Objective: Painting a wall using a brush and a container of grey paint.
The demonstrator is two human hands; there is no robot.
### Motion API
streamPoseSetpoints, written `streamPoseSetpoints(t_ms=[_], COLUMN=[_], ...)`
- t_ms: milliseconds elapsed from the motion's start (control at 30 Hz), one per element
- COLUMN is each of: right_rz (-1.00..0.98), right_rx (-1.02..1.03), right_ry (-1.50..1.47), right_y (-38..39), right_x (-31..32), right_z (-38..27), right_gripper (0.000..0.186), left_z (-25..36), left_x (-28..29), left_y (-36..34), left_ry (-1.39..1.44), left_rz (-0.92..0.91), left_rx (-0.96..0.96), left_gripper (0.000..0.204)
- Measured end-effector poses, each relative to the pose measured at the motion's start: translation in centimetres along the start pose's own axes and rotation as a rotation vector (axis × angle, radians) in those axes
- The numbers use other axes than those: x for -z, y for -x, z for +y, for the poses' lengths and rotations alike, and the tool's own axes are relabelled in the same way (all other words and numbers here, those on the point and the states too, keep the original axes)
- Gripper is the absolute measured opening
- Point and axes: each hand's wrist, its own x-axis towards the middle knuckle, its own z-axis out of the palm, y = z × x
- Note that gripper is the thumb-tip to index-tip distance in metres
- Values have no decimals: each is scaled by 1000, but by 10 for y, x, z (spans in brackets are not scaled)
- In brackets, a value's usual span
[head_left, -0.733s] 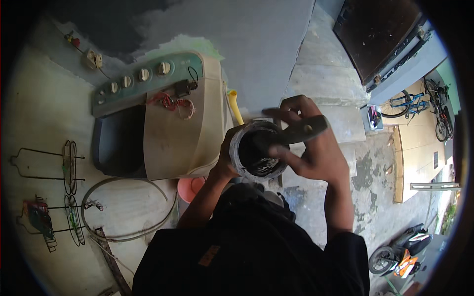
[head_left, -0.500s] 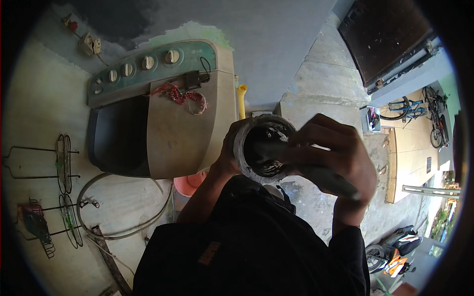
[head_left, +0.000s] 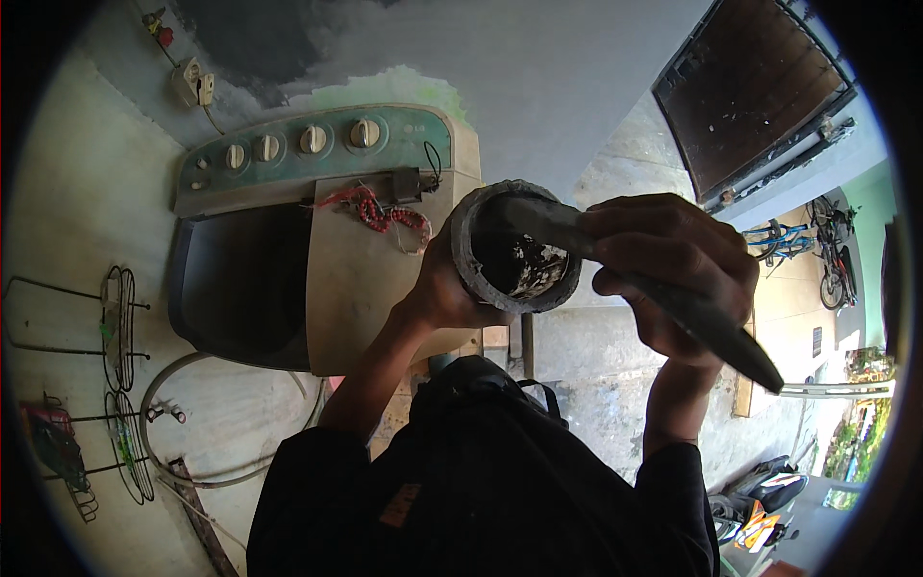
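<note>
My left hand is wrapped round a grey, crusted cylindrical container, held with its opening facing me. Dark and whitish residue coats the inside. My right hand grips a long, flat, dark brush-like tool; one end lies over and into the container's opening, the other sticks out toward the lower right. Just beyond the container stands a washing machine with a teal dial panel; red beaded strings and a small black plugged device lie on it.
Wire racks and a looped hose are at the left. A painted wall rises beyond the machine. A dark door-like panel, bicycles and a motorbike are at the right, beside concrete floor.
The container has moved up in view. My right hand has turned and moved right, swinging the tool's outer end from upper right down to lower right.
</note>
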Motion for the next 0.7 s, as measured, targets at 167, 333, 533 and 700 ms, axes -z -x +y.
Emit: streamPoseSetpoints(t_ms=[167,333,533,700], right_rz=[119,-10,-112,6], right_rx=[39,-80,-244,-462], right_ry=[88,-146,-407,-403], right_y=[-11,2,32,25], right_x=[-4,21,22,33], right_z=[-8,-19,15,27], right_gripper=[19,16,18,19], left_z=[4,14,-2,-12], left_x=[10,18,12,2], left_y=[-22,-43,-50,-68], left_ry=[-52,-213,-329,-94], left_rz=[6,-154,-345,-425], left_rx=[-87,-107,-98,144], left_gripper=[106,91,96,93])
